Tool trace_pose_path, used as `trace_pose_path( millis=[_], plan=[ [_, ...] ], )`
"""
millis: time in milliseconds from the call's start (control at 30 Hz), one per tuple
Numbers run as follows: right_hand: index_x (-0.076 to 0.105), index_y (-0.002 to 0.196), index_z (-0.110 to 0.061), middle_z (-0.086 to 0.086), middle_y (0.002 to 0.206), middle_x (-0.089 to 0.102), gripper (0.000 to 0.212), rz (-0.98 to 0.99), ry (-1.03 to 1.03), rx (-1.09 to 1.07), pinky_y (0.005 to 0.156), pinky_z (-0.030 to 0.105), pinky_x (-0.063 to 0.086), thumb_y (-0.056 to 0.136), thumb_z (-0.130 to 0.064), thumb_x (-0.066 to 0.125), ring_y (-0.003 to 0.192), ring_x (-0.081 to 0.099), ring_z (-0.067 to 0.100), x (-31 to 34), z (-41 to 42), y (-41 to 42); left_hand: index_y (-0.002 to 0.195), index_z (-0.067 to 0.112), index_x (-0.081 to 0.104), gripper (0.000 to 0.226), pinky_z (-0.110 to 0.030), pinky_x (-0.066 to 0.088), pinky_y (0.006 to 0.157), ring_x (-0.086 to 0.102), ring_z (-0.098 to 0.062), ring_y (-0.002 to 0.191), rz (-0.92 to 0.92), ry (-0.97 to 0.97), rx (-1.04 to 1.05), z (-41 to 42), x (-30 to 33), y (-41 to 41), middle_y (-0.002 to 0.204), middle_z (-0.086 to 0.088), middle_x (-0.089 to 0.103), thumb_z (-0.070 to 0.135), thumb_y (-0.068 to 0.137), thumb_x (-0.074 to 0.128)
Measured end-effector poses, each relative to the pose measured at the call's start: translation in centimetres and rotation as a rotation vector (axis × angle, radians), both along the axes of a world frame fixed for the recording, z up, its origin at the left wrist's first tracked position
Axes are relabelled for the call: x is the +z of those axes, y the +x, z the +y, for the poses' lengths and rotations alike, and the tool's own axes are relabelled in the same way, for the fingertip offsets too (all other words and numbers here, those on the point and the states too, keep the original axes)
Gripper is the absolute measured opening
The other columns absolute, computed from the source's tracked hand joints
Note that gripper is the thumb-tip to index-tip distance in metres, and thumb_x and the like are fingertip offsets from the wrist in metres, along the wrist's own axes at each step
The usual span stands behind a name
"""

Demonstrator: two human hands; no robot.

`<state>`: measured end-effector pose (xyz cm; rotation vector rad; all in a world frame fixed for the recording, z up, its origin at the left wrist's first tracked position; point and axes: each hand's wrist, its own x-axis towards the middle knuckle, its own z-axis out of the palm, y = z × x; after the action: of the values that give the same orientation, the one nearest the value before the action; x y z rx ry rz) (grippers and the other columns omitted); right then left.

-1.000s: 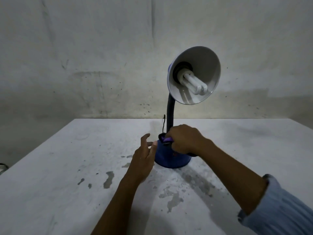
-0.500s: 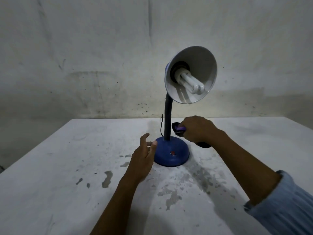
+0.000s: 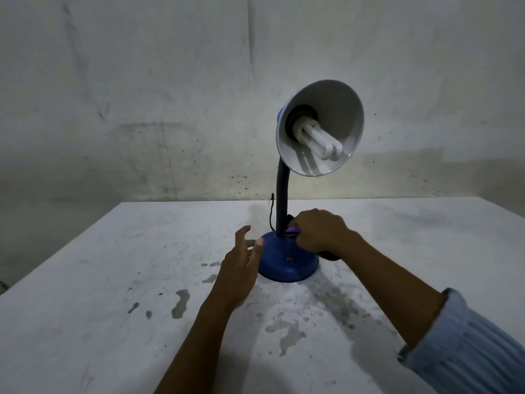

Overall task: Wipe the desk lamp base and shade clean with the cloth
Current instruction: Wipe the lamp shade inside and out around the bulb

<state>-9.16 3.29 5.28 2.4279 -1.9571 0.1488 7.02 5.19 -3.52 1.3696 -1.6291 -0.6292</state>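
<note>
A desk lamp stands on the table, with a round blue base (image 3: 287, 265), a black bendy neck (image 3: 282, 203) and a white-lined shade (image 3: 332, 120) that tilts toward me around a coiled white bulb (image 3: 318, 140). My right hand (image 3: 318, 231) is closed on a dark purple cloth (image 3: 292, 231) and presses it on the right top of the base, beside the neck. A dark end of the cloth shows under my wrist. My left hand (image 3: 241, 265) rests against the base's left side with its fingers spread, holding nothing.
The white table (image 3: 113, 308) is worn, with grey patches where paint has flaked off in front of the lamp. A thin black cord (image 3: 72, 211) rises behind the base. A stained concrete wall (image 3: 170, 109) stands just past the table's far edge.
My right hand with the cloth lifted off the base to the right of the neck, then came back down onto the base's right top. My left hand stayed by the base.
</note>
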Motion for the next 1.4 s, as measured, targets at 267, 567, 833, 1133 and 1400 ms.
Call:
trace_pose_path(
  millis=[267,567,833,1133,1400],
  plan=[
    [0.063,0.115,-0.024,0.008,0.12,0.058,0.03,0.081,0.046,0.242,0.073,0.031,0.041,0.086,-0.023,0.056,0.106,0.051,0.026,-1.5,2.3,1.3,0.142,0.029,0.021,0.051,-0.019,0.035,0.086,0.052,-0.014,0.113,-0.01,-0.044,-0.018,0.0,-0.1,0.1,0.138,-0.006,0.05,0.046,0.095,0.026],
    [0.066,0.102,-0.018,0.009,0.096,0.063,0.028,-0.178,0.241,0.097,0.067,0.028,0.045,0.08,-0.009,0.053,0.085,0.058,0.025,0.3,3.4,-3.0,0.139,0.022,0.029,0.054,-0.03,0.043,0.099,0.052,-0.019,0.119,-0.215,-0.065,-0.064,-0.2,-0.9,-0.9,0.138,-0.001,0.048,0.032,0.092,0.054],
    [0.061,0.108,-0.011,0.018,0.105,0.065,0.035,-1.175,0.299,-0.101,0.081,0.037,0.054,0.077,0.005,0.055,0.093,0.063,0.029,-0.8,0.2,-8.9,0.147,0.002,0.01,0.104,-0.041,0.025,0.113,0.027,-0.032,0.139,-0.495,0.062,0.077,-4.4,0.4,-6.8,0.152,-0.015,0.027,0.069,0.079,0.049],
    [0.058,0.102,0.005,0.019,0.086,0.063,0.023,-1.684,0.247,-0.402,0.054,0.031,0.052,0.079,0.008,0.061,0.069,0.061,0.027,-2.6,-6.1,-11.5,0.148,-0.001,0.004,0.07,-0.039,0.008,0.118,0.011,-0.026,0.145,-0.6,0.133,0.252,-9.5,-0.4,-7.8,0.156,-0.014,0.015,0.045,0.099,0.022],
    [0.05,0.101,0.002,0.01,0.08,0.053,0.011,-1.84,0.11,-0.542,0.067,0.034,0.042,0.089,0.001,0.05,0.067,0.05,0.022,-4.1,-15.4,-11.7,0.147,0.002,0.012,0.066,-0.04,0.004,0.118,0.008,-0.024,0.146,-0.593,0.149,0.252,-17.0,0.0,-8.2,0.156,-0.011,0.018,0.044,0.099,0.024]
  ],
)
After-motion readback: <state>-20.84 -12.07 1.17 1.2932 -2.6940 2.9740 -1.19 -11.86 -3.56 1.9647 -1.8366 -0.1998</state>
